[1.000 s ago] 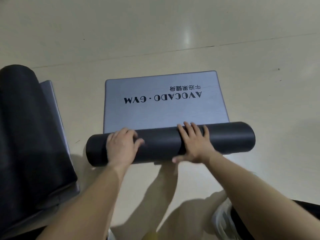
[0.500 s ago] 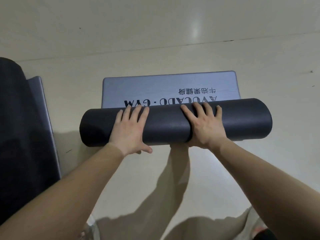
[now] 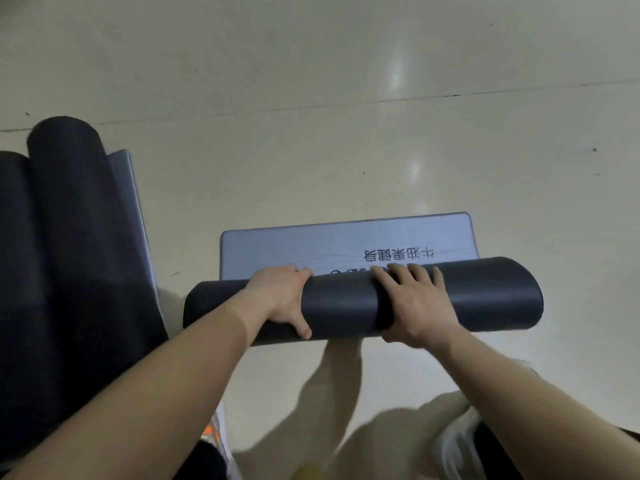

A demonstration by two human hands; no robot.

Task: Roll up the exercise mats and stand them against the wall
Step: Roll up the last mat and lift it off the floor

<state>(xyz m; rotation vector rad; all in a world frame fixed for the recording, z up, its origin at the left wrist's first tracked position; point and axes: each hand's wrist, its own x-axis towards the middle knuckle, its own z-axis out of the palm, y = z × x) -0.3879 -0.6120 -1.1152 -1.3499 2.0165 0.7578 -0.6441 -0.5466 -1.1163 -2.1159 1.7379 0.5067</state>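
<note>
Observed a dark grey, matte, fine-grained foam exercise mat (image 3: 341,303) rolled into a thick cylinder, lying crosswise on a glossy cream floor (image 3: 311,150). Noted its short unrolled tail (image 3: 294,247), lilac-grey, flat, with rounded corners, extending from the far side of the roll. Read black Chinese characters on that tail, upside down to the camera: 牛油果健身. Saw only the tops of Latin letters below them, mostly covered by the roll and illegible. Recorded left hand (image 3: 280,296) gripping the roll, fingers curled over its far edge, thumb on the near face. Recorded right hand (image 3: 412,306) laid on top, right of centre, fingers spread and fairly straight, pressing down rather than clasping. Noted at left, well apart from the roll, two more dark rolled mats (image 3: 69,220) side by side on a lilac-grey sheet (image 3: 135,209). Saw a thin dark seam (image 3: 346,105) crossing the floor beyond.
</note>
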